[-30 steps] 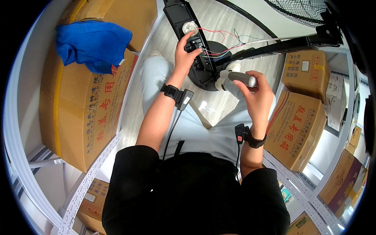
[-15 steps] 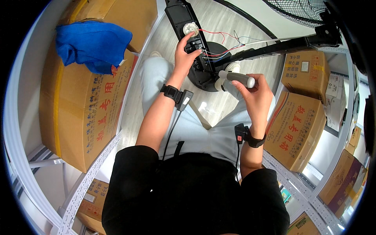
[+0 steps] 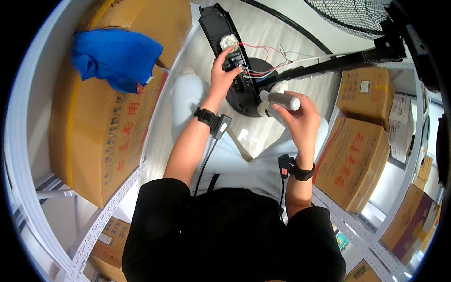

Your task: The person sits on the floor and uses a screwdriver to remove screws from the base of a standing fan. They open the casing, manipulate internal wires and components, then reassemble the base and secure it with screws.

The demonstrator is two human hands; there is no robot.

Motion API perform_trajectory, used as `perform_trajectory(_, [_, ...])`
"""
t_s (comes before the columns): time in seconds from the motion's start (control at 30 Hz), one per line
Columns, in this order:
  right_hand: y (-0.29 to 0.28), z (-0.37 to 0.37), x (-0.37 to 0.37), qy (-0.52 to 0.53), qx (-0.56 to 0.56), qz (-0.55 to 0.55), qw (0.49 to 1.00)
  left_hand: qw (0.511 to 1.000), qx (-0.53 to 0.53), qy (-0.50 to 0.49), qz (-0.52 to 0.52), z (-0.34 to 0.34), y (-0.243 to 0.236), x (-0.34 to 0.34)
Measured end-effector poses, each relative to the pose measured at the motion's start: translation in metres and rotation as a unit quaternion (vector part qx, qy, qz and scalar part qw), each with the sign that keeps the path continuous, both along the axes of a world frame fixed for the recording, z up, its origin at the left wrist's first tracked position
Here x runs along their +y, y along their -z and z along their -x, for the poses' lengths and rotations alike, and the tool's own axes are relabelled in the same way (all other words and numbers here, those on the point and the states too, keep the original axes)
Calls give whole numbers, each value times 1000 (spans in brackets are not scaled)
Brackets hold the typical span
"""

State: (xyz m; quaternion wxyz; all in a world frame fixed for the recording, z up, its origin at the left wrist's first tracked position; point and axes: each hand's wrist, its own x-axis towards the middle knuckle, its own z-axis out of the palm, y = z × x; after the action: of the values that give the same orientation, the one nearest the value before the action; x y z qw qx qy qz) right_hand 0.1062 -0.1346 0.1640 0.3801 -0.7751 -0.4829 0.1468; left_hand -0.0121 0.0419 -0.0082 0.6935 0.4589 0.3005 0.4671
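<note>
A long black plastic housing slants across the upper middle, with a round white part set in it. My left hand grips the housing from its left side, forefinger by the white part and thumb lower on the inner fittings; its other fingers are mostly hidden. Red, white and bluish wires run rightward from the housing. In my right hand is a screwdriver, held by its thick grey handle and pointing left toward the housing's lower end. Its shaft and tip are hard to make out.
A black round base stands on the floor between my feet. A black pole leads right, below a mesh fan guard. Cartons on shelves flank me, one left carton bearing a blue cloth, another carton at right.
My right hand and the screwdriver have shifted slightly left. The left hand keeps its place on the housing. The whole view has moved a little.
</note>
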Motion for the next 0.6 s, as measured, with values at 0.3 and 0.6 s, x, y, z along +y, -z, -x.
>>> perform_trajectory(0.3, [-1, 0, -3, 12, -47, -18, 999, 1000, 2, -13, 16, 5, -5, -8])
perform_trajectory(0.6, [-1, -24, -23, 36, 199, -275, 940, 999, -23, -5, 35, 3, -27, -23])
